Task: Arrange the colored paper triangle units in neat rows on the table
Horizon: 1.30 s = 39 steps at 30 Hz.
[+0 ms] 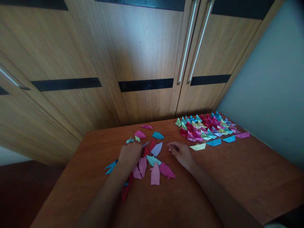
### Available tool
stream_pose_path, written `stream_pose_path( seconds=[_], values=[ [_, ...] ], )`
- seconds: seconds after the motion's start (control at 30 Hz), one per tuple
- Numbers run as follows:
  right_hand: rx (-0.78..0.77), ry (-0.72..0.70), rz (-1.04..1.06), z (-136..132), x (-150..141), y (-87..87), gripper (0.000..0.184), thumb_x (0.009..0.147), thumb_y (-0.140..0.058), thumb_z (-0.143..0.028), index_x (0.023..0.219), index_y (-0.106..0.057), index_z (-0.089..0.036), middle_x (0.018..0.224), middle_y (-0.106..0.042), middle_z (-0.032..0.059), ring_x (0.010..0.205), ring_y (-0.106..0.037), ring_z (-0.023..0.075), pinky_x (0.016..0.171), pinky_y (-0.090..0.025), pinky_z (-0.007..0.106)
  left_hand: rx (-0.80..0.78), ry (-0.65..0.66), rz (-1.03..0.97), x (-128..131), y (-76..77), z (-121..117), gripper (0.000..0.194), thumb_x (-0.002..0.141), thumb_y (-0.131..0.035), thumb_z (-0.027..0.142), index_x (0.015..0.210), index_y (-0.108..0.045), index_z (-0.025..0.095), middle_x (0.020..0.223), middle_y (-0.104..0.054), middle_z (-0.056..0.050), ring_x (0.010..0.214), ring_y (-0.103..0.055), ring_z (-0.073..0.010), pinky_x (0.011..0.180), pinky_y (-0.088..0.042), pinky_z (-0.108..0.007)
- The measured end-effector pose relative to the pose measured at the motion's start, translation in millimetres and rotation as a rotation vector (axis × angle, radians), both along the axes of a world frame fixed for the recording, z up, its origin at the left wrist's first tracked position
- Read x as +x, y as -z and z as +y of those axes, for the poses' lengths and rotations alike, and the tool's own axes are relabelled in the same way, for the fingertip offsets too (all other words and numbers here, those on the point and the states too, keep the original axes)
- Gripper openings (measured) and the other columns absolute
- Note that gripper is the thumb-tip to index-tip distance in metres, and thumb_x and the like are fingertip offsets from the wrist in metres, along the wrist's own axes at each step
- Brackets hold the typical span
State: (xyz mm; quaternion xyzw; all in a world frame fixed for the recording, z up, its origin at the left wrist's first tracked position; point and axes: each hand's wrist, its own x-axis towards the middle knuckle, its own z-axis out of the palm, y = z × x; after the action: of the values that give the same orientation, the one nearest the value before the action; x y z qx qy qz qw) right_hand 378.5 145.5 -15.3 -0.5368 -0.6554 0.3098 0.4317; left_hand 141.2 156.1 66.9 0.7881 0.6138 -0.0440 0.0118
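Note:
Over a loose pile of flat folded papers, my left hand (131,152) is bent down with its fingers hidden beneath it. A pale green folded paper (137,138) and a teal folded paper (129,140) lie just beyond its knuckles. To the right of the pile, my right hand (182,153) has its fingers loosely curled, with a gap at the thumb and nothing visible in them. Between the hands lie a lilac folded paper (156,149), a mint one (153,160), a magenta one (167,171) and a pink one (155,174).
Rows of colourful paper boats (204,125) stand at the back right of the wooden table (185,202). A pale yellow boat (198,147) and blue boats (214,142) line their front. Wooden cabinet doors (144,57) rise behind; a wall (268,88) borders the right.

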Motion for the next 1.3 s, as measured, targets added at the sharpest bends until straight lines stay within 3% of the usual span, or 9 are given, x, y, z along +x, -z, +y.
stream_pose_path(
  seconds=[0.17,0.3,0.47,0.6,0.8,0.93,1.1,1.3],
  values=[
    [-0.003,0.012,0.005,0,-1,-0.1,0.023,0.083,-0.048,-0.026,0.093,-0.068,-0.02,0.078,-0.069,0.0024,0.07,-0.063,0.0165,0.066,-0.05,0.029,0.018,-0.05,-0.131,-6,-13.2,-1,0.026,0.09,-0.042,0.021,0.099,-0.065,0.015,0.097,-0.069,-0.019,0.09,-0.067,-0.0304,0.077,-0.049,-0.042],
    [-0.017,0.006,0.033,-1,-2,-2.3,0.023,0.083,-0.048,-0.026,0.095,-0.067,-0.019,0.078,-0.068,0.0022,0.066,-0.062,0.0152,0.064,-0.049,0.027,0.021,-0.011,-0.352,-9,-22.8,-3,0.02,0.089,-0.046,0.03,0.092,-0.064,0.021,0.091,-0.069,-0.007,0.085,-0.066,-0.0213,0.075,-0.047,-0.03],
    [-0.046,-0.031,0.155,-6,-7,-8.1,0.022,0.084,-0.049,-0.028,0.095,-0.066,-0.02,0.077,-0.066,0.002,0.062,-0.059,0.0131,0.059,-0.048,0.025,-0.029,0.031,-0.746,-2,-12.6,-12,0.029,0.09,-0.044,0.04,0.076,-0.057,0.018,0.065,-0.058,0.002,0.062,-0.058,-0.0132,0.058,-0.044,-0.022],
    [-0.096,-0.137,0.301,-18,-17,-21.8,0.025,0.086,-0.053,-0.038,0.097,-0.066,-0.02,0.078,-0.066,0.0021,0.061,-0.057,0.0121,0.057,-0.047,0.024,-0.148,-0.005,-1.167,5,-2.1,-22,0.027,0.082,-0.057,0.04,0.067,-0.052,0.018,0.058,-0.048,0.005,0.054,-0.047,-0.0106,0.052,-0.038,-0.021],
    [-0.123,-0.273,0.397,-33,-30,-36.4,0.025,0.083,-0.06,-0.043,0.094,-0.066,-0.021,0.078,-0.064,0.0005,0.066,-0.058,0.0123,0.06,-0.046,0.023,-0.262,0.087,-1.072,24,5.3,-35,0.019,0.082,-0.054,0.029,0.067,-0.051,0.018,0.061,-0.048,0.005,0.058,-0.046,-0.0109,0.052,-0.035,-0.02],
    [-0.118,-0.24,0.364,-31,-29,-32.0,0.021,0.083,-0.06,-0.04,0.083,-0.066,-0.019,0.073,-0.062,-0.0004,0.065,-0.056,0.0118,0.06,-0.044,0.023,-0.259,0.104,-1.03,35,11.5,-40,0.018,0.08,-0.054,0.026,0.065,-0.052,0.018,0.061,-0.048,0.005,0.059,-0.047,-0.0114,0.053,-0.035,-0.02],
    [-0.171,-0.216,0.37,-26,-21,-31.2,0.021,0.08,-0.064,-0.04,0.082,-0.065,-0.019,0.067,-0.06,-0.0016,0.059,-0.054,0.0106,0.057,-0.043,0.022,-0.242,0.068,-1.032,32,13.0,-43,0.009,0.08,-0.053,0.023,0.077,-0.06,0.018,0.07,-0.061,0.001,0.067,-0.057,-0.0147,0.061,-0.041,-0.023],
    [-0.165,-0.146,0.499,-24,-20,-35.3,0.025,0.076,-0.067,-0.044,0.079,-0.065,-0.019,0.063,-0.06,-0.0021,0.055,-0.053,0.01,0.054,-0.044,0.022,-0.277,0.074,-0.98,24,12.5,-49,0.02,0.085,-0.048,0.027,0.073,-0.061,0.017,0.067,-0.06,0.001,0.065,-0.056,-0.0153,0.058,-0.039,-0.023]
  ],
)
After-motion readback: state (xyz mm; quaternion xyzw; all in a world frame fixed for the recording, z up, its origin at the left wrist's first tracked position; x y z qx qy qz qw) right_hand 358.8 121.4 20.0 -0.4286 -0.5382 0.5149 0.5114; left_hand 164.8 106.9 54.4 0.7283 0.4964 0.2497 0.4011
